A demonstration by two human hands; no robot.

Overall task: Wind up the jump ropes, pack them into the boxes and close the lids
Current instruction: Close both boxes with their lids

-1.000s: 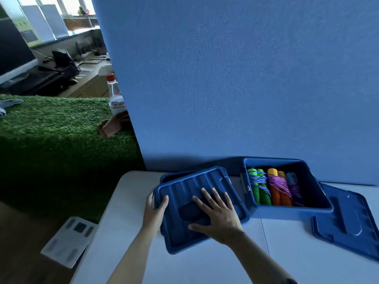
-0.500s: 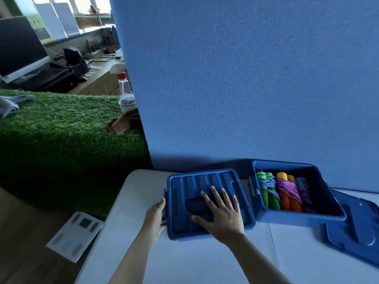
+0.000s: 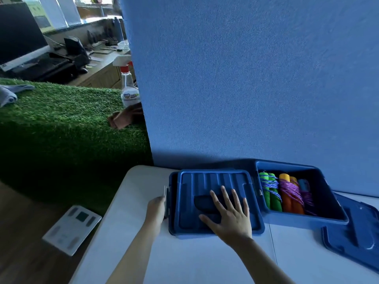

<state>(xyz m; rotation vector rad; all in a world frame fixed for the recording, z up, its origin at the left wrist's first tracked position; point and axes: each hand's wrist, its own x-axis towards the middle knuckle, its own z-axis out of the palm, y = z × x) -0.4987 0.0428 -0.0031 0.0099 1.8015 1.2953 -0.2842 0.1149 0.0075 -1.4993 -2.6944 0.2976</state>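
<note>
Fingers of the right hand (image 3: 231, 219) are spread flat on the ribbed blue plastic lid (image 3: 213, 185), seated on its box near the white surface's (image 3: 184, 261) far edge; the left hand (image 3: 156, 209) is pressed against the box's left side latch, its finger pose hidden.

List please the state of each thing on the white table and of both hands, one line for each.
left box: lid on
its lid: flat on the box, pressed down
right box: open, wound jump ropes inside
second lid: off, lying on the table beside the right box
right hand: fingers spread flat on the lid
left hand: at the left box's side latch; grip unclear
</note>
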